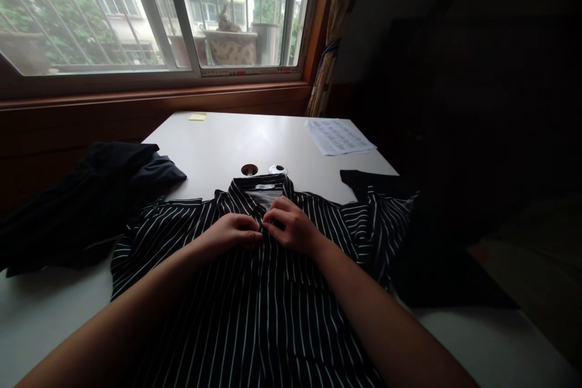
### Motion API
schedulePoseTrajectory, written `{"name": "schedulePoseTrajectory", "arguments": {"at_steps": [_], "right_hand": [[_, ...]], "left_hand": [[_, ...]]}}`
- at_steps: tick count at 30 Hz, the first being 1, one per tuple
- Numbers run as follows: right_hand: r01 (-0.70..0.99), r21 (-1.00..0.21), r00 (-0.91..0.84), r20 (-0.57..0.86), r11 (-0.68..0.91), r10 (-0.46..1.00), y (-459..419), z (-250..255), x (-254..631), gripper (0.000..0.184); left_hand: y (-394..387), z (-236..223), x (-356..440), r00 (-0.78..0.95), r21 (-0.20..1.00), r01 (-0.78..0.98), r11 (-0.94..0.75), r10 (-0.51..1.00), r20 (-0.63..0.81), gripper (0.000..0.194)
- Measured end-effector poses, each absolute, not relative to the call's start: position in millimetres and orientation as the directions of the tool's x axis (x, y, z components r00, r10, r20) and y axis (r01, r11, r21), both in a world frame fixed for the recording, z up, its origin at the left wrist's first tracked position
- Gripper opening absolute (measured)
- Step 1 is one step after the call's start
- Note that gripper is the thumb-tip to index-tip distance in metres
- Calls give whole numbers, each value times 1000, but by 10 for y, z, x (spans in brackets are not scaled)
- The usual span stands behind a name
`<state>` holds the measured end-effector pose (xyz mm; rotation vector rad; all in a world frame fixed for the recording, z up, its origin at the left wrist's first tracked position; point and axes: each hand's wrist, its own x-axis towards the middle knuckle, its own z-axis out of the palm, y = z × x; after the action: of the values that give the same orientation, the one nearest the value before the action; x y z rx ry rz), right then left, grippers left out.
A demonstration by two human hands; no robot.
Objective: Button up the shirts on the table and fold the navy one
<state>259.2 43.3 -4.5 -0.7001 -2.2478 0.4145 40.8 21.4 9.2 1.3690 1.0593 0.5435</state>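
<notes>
A black shirt with white stripes (273, 303) lies spread face up on the white table, its collar (240, 191) pointing away from me. Just below the collar, my left hand (234, 231) pinches one side of the front placket. My right hand (291, 225) pinches the facing edge, and the fingertips of both hands nearly meet there. Any button between the fingers is too small or hidden to make out. Down the middle, the front edges lie together below my hands. The shirt's right-hand sleeve (382, 218) is bunched on the table.
Dark clothing (91, 200) is heaped at the left, and another dark cloth (436, 267) lies at the right. Printed sheets (339, 136) and a yellow sticky note (197, 116) rest on the white table (254, 133) near its far edge. Beyond the collar is a round cable hole (249, 170).
</notes>
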Motion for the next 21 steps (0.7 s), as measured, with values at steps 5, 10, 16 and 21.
{"name": "schedulePoseTrajectory", "arguments": {"at_steps": [5, 10, 16, 21], "right_hand": [[358, -447, -602, 561, 820, 568, 421, -25, 2571, 5], [391, -388, -612, 567, 835, 551, 454, 170, 2605, 8], [393, -513, -700, 372, 763, 610, 374, 458, 2653, 4], [467, -652, -632, 225, 597, 741, 202, 280, 2614, 7]], "left_hand": [[204, 47, 362, 475, 961, 215, 171, 842, -256, 26], [179, 50, 344, 428, 960, 222, 171, 867, -253, 28], [164, 51, 336, 433, 961, 243, 135, 871, -232, 27], [164, 24, 339, 435, 960, 251, 121, 872, -223, 30]]}}
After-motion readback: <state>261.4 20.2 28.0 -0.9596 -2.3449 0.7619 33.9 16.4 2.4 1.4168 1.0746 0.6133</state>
